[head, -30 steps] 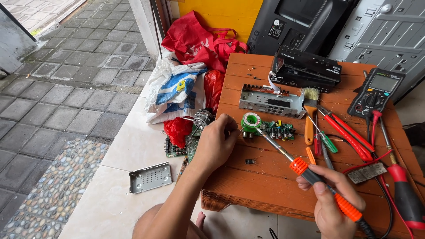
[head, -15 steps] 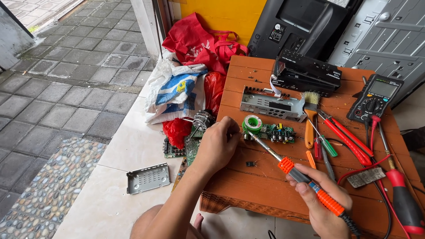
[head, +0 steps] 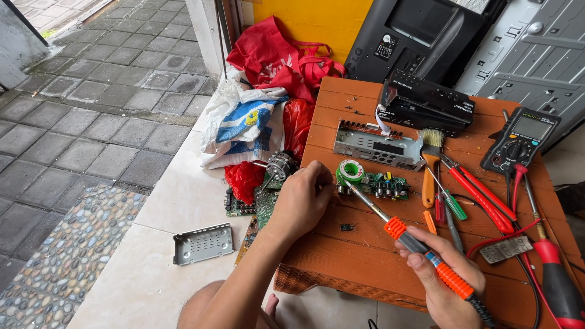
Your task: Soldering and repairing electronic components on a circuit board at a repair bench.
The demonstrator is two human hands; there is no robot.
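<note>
On the orange wooden table (head: 365,256), your right hand (head: 448,286) is closed around the orange-and-black handle of a soldering iron (head: 420,247), whose metal tip slants up and left to the near edge of a small green circuit board (head: 381,184). Your left hand (head: 298,204) rests at the board's left end, fingers curled; whether they pinch anything cannot be told, as the fingertips are turned away from you. A green spool of solder wire (head: 351,171) stands just behind the board, touching or nearly touching it. A small dark component (head: 347,227) lies loose on the table between your two hands. Behind the board lies a grey metal chassis panel (head: 378,145), with a brush (head: 431,167) just to its right. Farther right lie red-handled pliers (head: 481,198) and a multimeter (head: 521,140). Left of the table, on the pale tiled floor, lie more circuit boards (head: 244,207) and a grey metal cover (head: 203,242).
</note>
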